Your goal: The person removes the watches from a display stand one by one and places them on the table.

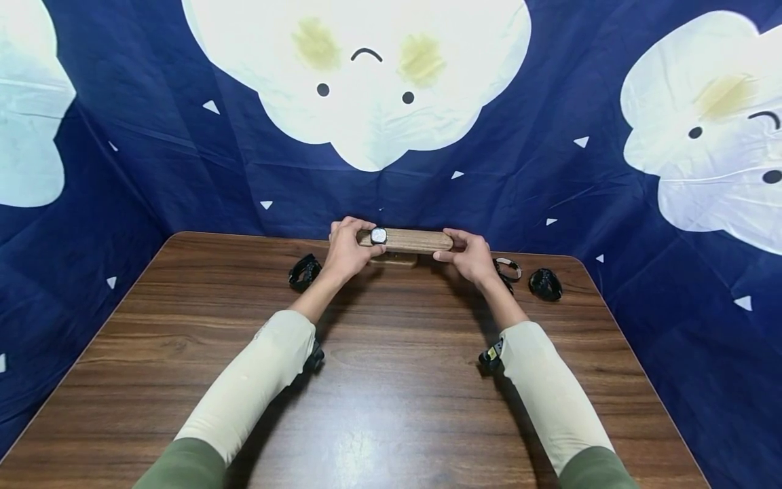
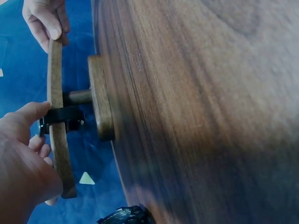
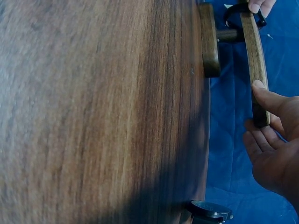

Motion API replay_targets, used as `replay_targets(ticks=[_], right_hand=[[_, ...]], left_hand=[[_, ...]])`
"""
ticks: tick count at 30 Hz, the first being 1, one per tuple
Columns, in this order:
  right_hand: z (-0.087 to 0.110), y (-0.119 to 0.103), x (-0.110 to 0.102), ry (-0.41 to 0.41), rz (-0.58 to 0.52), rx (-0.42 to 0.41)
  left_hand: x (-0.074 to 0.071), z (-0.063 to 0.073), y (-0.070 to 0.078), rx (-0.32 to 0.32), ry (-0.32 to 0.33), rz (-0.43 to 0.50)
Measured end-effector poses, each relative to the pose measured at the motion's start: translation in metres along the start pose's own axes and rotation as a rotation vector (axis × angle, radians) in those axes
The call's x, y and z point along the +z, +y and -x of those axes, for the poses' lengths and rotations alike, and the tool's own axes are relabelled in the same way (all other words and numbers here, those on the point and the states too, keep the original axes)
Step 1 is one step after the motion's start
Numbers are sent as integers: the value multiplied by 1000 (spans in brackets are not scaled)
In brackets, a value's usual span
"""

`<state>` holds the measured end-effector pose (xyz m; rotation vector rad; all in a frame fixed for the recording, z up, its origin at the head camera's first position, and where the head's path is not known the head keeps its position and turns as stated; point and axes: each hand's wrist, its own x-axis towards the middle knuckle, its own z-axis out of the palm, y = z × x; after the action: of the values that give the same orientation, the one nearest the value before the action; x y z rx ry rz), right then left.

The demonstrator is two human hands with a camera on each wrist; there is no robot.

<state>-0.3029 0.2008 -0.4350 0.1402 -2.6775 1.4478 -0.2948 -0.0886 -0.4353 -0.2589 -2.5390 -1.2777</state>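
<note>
A wooden T-shaped stand (image 1: 418,240) is at the table's back edge, its long bar raised on a short post (image 2: 79,96) over a flat base (image 2: 100,98). Looped around the left part of the bar is a wristwatch (image 1: 379,236) with a pale square face and a black strap (image 2: 65,115). My left hand (image 1: 348,250) pinches this watch at the bar, fingertips at its upper and lower sides. With thumb and fingers, my right hand (image 1: 469,255) grips the bar's right end (image 3: 259,105). Some left fingers are hidden behind the bar.
A black watch (image 1: 304,273) lies left of the stand. To the right are a watch with a looped band (image 1: 512,269), partly behind my right wrist, and another black watch (image 1: 545,284). Blue cloth (image 1: 293,183) with cloud prints hangs behind the wooden table (image 1: 391,353).
</note>
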Motion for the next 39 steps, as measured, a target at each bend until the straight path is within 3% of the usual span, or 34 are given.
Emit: replay_targets(ticks=[39], right_hand=[[2, -4, 0, 0, 4, 13]], left_hand=[[-22, -1, 4, -96, -32, 36]])
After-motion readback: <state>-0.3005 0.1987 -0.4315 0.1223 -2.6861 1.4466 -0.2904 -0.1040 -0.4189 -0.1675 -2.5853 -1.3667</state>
